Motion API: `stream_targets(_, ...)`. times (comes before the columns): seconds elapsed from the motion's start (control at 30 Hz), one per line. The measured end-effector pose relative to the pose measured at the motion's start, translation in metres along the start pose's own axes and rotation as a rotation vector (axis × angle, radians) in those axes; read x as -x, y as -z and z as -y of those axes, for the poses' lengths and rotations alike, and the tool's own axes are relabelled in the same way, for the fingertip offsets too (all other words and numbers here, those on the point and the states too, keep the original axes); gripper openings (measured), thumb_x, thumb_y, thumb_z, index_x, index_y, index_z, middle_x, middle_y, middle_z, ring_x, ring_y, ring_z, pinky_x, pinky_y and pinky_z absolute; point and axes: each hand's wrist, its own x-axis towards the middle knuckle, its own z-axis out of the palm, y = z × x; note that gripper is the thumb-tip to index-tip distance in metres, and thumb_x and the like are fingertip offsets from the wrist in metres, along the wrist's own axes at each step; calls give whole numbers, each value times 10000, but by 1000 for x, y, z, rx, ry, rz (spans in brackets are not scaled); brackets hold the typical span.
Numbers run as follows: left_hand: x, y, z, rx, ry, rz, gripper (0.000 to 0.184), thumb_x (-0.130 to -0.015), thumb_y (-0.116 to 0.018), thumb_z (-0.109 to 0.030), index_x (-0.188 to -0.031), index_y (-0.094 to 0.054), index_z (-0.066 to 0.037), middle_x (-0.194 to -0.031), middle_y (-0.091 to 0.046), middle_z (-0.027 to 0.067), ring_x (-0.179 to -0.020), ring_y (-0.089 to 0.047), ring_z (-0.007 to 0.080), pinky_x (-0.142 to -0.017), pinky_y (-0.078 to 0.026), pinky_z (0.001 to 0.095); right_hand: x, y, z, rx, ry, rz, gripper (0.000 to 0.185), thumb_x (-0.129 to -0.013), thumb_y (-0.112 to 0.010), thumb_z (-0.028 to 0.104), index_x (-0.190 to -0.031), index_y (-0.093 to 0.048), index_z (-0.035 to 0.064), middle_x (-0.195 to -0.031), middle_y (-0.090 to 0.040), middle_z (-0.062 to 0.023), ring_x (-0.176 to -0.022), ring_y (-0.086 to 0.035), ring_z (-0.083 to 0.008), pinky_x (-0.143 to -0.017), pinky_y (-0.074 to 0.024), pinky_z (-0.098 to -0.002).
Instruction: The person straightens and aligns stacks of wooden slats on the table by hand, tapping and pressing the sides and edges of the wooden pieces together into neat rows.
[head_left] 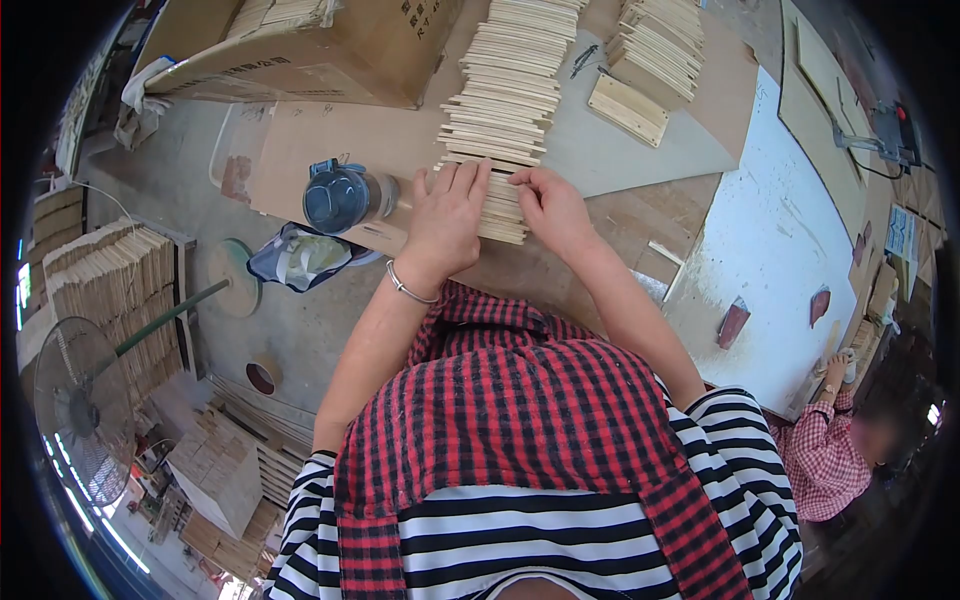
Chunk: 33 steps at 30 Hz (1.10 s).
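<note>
A long row of thin, pale wooden slats [505, 85] stands packed face to face on the cardboard-covered table and runs toward my body. My left hand [447, 217] rests over the left side of its near end, fingers stretched out across the slats and the thumb hidden. At the right side, my right hand [558, 212] has its thumb and curled fingers on the slats' ends. The fingertips partly hide the contact. Beside my left forearm is a blue-lidded bottle [338, 197].
A large cardboard box [300, 65] stands at the back left. More slats [655, 45] and a flat wooden board [628, 109] lie back right. A white sheet [780, 240] covers the right side. A fan [85, 410] stands left; a person in checks [825, 455] sits right.
</note>
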Motion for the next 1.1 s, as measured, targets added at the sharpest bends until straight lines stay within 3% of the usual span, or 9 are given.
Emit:
stream_targets(0.23, -7, 4, -3, -62, 13, 111, 821, -605, -707, -72, -1374, -422, -24, -1254, -478, 91, -1185, -453, 260, -1017, -328, 580, 0, 0, 0, 13, 4, 4, 180, -882, -553, 101, -1005, -668, 38, -870, -647, -169, -739, -637, -278, -682, -504, -351)
stream_targets(0.53, -5, -3, -1, -47, -13, 28, 765, -618, -696, -66, -1344, -458, -20, -1270, -467, 111, -1237, -424, 294, -1021, -325, 571, 1, 3, 0, -26, 10, -15, 174, -872, -565, 95, -1010, -659, 46, -852, -629, -149, -741, -633, -267, -678, -501, -356)
stream_targets(0.77, -5, 1, 0, -51, -16, 70, 754, -636, -673, -60, -1355, -450, -21, -1471, -342, 139, -1366, -323, 320, -1037, -317, 566, -3, 12, 1, 141, 57, -210, 175, -868, -589, 101, -1032, -644, 72, -841, -577, -108, -708, -593, -250, -641, -482, -347)
stream_targets(1.1, -3, 1, 2, -50, -32, 95, 777, -632, -677, -59, -1369, -432, -21, -1502, -315, 135, -1392, -297, 311, -1041, -315, 569, 0, 7, -5, 126, 68, -229, 190, -865, -602, 115, -1052, -625, 89, -852, -554, -74, -664, -557, -232, -614, -471, -341)
